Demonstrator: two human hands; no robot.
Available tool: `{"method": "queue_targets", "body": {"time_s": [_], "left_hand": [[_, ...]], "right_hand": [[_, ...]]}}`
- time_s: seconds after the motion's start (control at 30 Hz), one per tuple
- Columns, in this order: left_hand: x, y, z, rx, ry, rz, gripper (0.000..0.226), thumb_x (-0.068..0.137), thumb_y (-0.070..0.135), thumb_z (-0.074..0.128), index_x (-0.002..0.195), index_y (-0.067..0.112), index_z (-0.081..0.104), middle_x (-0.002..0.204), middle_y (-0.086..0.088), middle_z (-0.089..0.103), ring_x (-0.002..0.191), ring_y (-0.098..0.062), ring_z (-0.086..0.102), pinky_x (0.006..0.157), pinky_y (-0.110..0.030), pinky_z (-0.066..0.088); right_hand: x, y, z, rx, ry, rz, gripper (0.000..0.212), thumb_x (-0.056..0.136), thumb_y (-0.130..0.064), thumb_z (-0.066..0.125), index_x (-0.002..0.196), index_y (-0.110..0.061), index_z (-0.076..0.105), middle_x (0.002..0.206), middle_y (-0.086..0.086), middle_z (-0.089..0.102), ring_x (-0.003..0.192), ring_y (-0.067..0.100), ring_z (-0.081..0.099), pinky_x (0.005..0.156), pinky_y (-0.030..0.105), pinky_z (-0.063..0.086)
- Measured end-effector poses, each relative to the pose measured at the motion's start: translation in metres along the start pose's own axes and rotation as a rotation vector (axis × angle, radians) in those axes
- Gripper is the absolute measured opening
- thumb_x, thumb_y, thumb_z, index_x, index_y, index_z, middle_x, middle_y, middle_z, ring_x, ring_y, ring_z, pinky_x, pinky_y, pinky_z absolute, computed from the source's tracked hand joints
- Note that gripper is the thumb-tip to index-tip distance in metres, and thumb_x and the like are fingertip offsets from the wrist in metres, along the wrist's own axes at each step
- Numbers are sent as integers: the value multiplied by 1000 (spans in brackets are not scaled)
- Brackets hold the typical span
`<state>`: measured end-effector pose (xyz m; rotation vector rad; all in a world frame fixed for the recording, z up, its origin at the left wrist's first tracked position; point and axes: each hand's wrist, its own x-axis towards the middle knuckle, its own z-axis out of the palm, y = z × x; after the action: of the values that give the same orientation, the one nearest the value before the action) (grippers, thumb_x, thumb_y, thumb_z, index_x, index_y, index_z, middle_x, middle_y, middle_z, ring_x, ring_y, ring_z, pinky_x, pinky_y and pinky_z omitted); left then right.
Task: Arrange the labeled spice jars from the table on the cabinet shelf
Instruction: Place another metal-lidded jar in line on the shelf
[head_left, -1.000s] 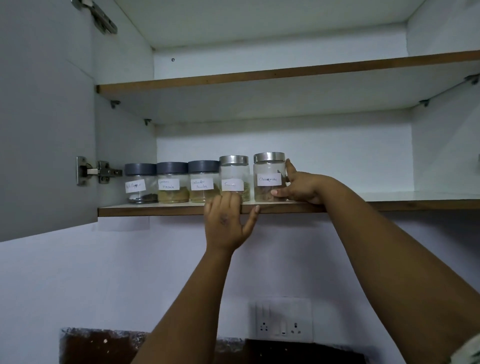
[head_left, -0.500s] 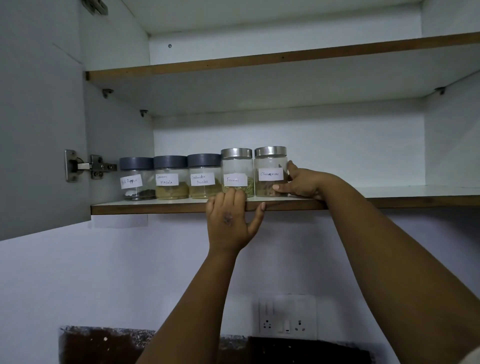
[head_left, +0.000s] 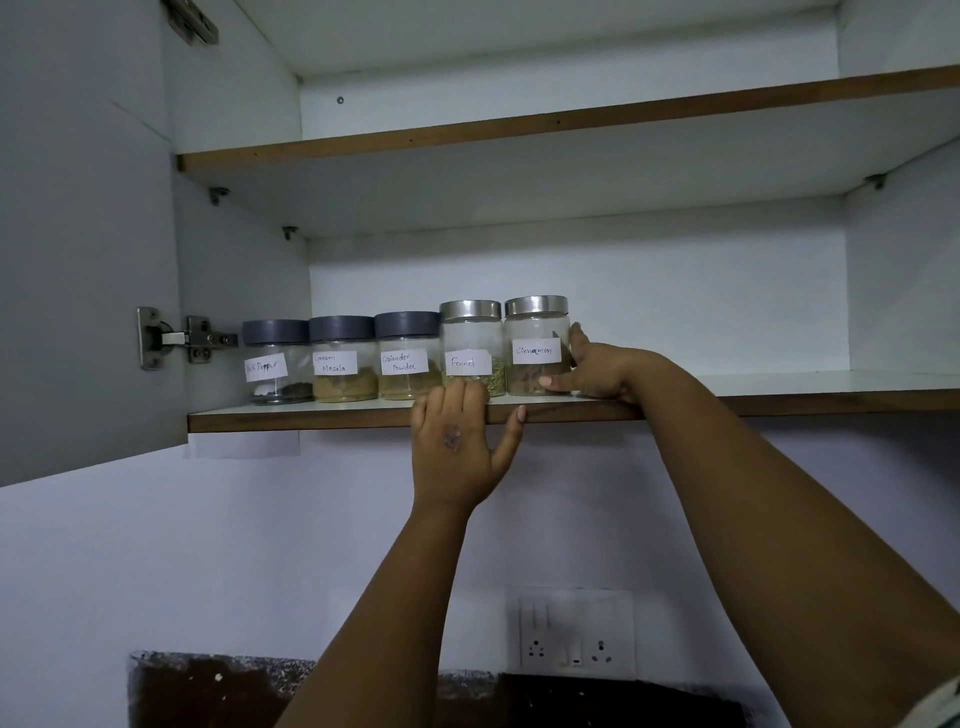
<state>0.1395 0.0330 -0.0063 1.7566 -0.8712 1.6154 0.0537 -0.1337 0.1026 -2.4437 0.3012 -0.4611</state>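
Observation:
Several labelled spice jars stand in a row on the lower cabinet shelf (head_left: 779, 400). From the left: black pepper jar (head_left: 278, 361), garam masala jar (head_left: 343, 358) and coriander powder jar (head_left: 408, 356), all with grey lids. Then come the fennel jar (head_left: 471, 343) and the cinnamon jar (head_left: 535, 343), both with steel lids. My right hand (head_left: 597, 371) grips the cinnamon jar from its right side, thumb in front at the base. My left hand (head_left: 460, 441) rests flat against the shelf's front edge, fingertips touching the base of the fennel jar.
The open cabinet door (head_left: 78, 234) with its hinge (head_left: 182, 338) hangs at the left. An upper shelf (head_left: 571, 124) sits above. A wall socket plate (head_left: 576, 634) is below, over a dark counter edge (head_left: 260, 686).
The view has shifted slightly. Both hands keep their places at the fennel and cinnamon jars; the cinnamon jar now stands close against the fennel jar.

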Motion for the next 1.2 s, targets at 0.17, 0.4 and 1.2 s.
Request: {"method": "queue_targets", "body": {"time_s": [0.17, 0.4, 1.2], "left_hand": [[0, 0, 0, 21, -20, -8, 38, 93, 52, 47, 83, 15, 53, 82, 1, 51, 77, -18, 47, 77, -31, 34], [1, -2, -5, 26, -51, 17, 36, 93, 51, 47, 84, 17, 52, 83, 3, 50, 78, -17, 45, 76, -31, 33], [2, -9, -19, -52, -177, 27, 37, 94, 51, 44, 92, 15, 55, 91, 0, 53, 84, -18, 48, 80, -32, 38]], "right_hand": [[-3, -3, 1, -16, -5, 5, 108, 92, -35, 64, 150, -13, -24, 161, 10, 16, 146, 27, 23, 117, 34, 24], [-17, -5, -4, -47, -6, 3, 120, 89, -31, 68, 142, -11, -38, 159, 14, 22, 144, 29, 26, 114, 33, 25], [-68, 9, 22, -618, 317, 188, 67, 100, -51, 16, 156, -16, 10, 153, 10, 35, 137, 30, 37, 109, 44, 26]]}}
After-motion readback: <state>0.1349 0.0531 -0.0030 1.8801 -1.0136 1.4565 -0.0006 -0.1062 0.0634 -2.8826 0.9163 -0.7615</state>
